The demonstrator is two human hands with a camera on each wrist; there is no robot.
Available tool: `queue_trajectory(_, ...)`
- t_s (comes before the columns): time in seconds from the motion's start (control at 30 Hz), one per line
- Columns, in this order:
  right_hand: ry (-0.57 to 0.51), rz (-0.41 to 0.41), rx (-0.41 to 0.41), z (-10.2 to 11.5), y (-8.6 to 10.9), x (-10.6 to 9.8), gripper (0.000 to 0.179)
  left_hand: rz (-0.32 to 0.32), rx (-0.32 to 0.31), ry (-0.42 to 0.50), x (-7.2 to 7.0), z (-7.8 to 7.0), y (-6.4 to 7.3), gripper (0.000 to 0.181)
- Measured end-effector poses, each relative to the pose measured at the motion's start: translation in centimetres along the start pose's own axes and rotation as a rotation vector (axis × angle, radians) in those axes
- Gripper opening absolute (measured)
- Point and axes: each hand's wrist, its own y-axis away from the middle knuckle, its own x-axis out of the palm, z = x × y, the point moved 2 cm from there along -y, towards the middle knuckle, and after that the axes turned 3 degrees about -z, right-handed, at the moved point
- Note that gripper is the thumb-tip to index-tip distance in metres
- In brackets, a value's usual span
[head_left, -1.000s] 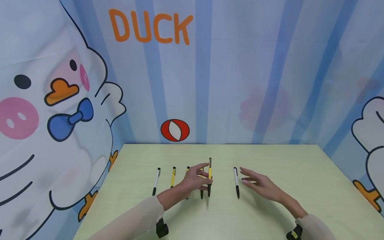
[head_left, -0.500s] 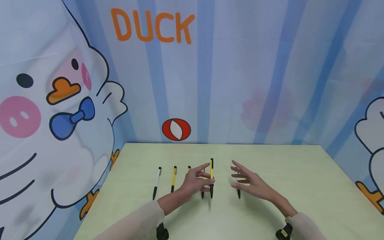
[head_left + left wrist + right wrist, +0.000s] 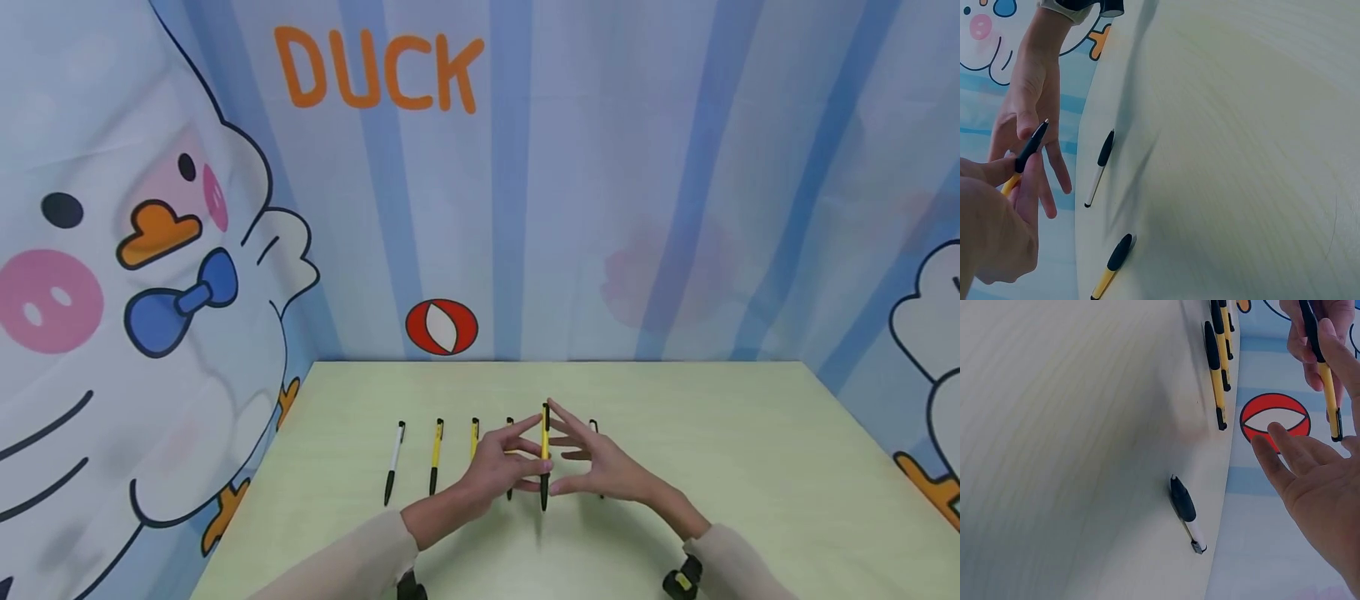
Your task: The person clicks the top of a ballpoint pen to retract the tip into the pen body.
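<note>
My left hand pinches a yellow pen with a black grip between thumb and fingers, holding it upright above the table. Close on its other side is my right hand, fingers spread and fairly straight. The right index fingertip is right at the pen's top and the thumb close to its black grip. In the left wrist view the held pen's tip points up beside the right thumb. A white pen with a black grip lies on the table, mostly hidden behind the right hand in the head view.
On the pale table, a white pen and two yellow pens, one left and one nearer the hand, lie in a row. Another yellow pen lies partly behind my left hand. A duck-print cloth hangs behind.
My right hand has moved left, past the white pen, up to the held pen. My left hand has shifted slightly right with the yellow pen still in its fingers.
</note>
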Motion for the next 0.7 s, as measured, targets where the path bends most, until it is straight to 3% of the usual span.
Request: queue_trajectory(0.7,0.016,0.01,-0.004,-0.24,-0.88,0.65,0.112,-0.022,-0.021,0.003,-0.11,0.25,-0.24,0.072)
